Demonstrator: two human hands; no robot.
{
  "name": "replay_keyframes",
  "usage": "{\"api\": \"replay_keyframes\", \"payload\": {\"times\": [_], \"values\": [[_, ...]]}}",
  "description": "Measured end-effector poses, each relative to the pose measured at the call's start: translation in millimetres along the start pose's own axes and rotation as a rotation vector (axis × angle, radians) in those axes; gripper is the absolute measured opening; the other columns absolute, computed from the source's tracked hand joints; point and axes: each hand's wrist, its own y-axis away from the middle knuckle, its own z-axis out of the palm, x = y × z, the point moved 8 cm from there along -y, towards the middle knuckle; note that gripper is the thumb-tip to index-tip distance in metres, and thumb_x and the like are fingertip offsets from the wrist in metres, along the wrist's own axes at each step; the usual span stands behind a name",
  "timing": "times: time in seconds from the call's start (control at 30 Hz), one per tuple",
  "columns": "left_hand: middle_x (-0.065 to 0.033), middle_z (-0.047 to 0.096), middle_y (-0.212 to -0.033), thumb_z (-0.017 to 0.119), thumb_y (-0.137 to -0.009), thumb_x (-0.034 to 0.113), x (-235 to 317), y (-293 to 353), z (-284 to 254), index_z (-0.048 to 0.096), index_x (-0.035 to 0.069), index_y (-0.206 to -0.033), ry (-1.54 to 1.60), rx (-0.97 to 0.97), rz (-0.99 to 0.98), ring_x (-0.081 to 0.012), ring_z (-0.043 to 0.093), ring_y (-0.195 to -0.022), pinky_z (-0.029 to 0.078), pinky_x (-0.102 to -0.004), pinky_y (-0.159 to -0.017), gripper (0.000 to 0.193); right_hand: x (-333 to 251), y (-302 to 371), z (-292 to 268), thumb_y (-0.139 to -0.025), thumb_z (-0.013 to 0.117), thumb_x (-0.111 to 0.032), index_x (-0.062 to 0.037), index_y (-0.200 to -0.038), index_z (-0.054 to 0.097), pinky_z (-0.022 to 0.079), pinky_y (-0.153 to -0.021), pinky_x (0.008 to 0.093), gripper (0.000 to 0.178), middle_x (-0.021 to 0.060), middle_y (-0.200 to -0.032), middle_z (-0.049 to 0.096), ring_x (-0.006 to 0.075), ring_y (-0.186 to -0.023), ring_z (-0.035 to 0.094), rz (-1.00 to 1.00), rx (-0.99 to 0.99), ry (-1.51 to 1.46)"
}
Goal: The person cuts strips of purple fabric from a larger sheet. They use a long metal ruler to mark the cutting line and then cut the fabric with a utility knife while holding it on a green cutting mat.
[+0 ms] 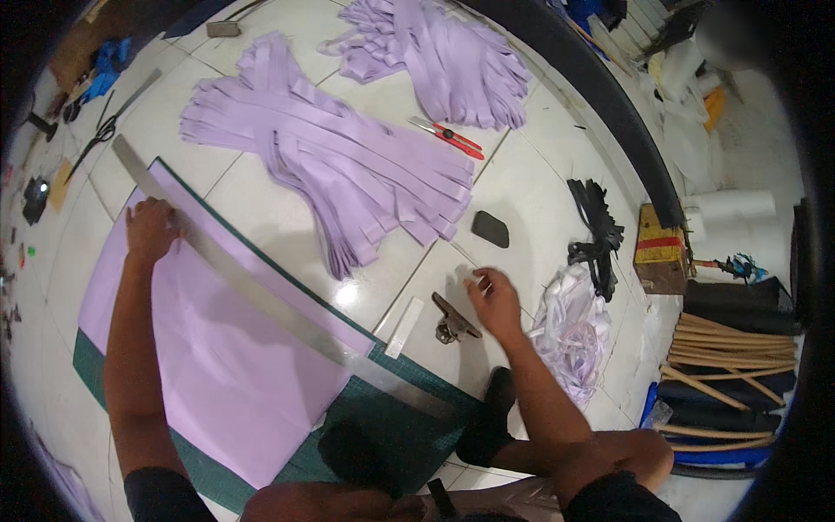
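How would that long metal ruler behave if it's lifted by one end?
The long metal ruler looks thin and flat, so it would probably flex and sag. Its shiny face suggests it slides easily over the lilac sheet; the left hand presses one end, likely steadying it.

A craft workshop set up on a white tiled floor [261, 196], shown by the green cutting mat [383, 426], long metal ruler [261, 291], piles of cut lilac fabric strips [348, 165], scissors [96, 139] and bamboo sticks [731, 348].

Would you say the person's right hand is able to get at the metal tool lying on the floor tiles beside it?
Probably yes: the right hand hovers just right of the metal tool, with only bare floor tile between them and nothing lying across the way.
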Motion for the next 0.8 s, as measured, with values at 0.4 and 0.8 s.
{"api": "replay_keyframes", "payload": {"times": [0.4, 0.8], "values": [[-0.0310, 0.031, -0.152, 0.082, -0.055, 0.063, 53.9, 30.3, 7.5, 0.031, -0.016, -0.143, 0.051, -0.338, -0.113, -0.0440, 0.022, -0.146, 0.012, -0.0672, -0.115, 0.129, -38.6, -262.3, 6.5, -0.096, 0.054, -0.016, 0.0012, -0.124, 0.058, 0.046, -0.099, 0.0469, 0.034, 0.0261, -0.120, 0.059, 0.0406, -0.114, 0.056, -0.499, 0.164, 0.218], [-0.0277, 0.034, -0.150, 0.090, -0.046, 0.062, 57.1, 39.0, -1.0, 0.032, -0.011, -0.143, -0.034, -0.264, -0.176, -0.0424, 0.026, -0.145, 0.020, -0.0659, -0.115, 0.134, -17.1, -311.4, 19.2, -0.091, 0.064, -0.017, -0.0028, -0.132, 0.054, 0.048, -0.089, 0.0448, 0.044, 0.0215, -0.108, 0.060, 0.0344, -0.099, 0.061, -0.228, -0.230, 0.114]]}}
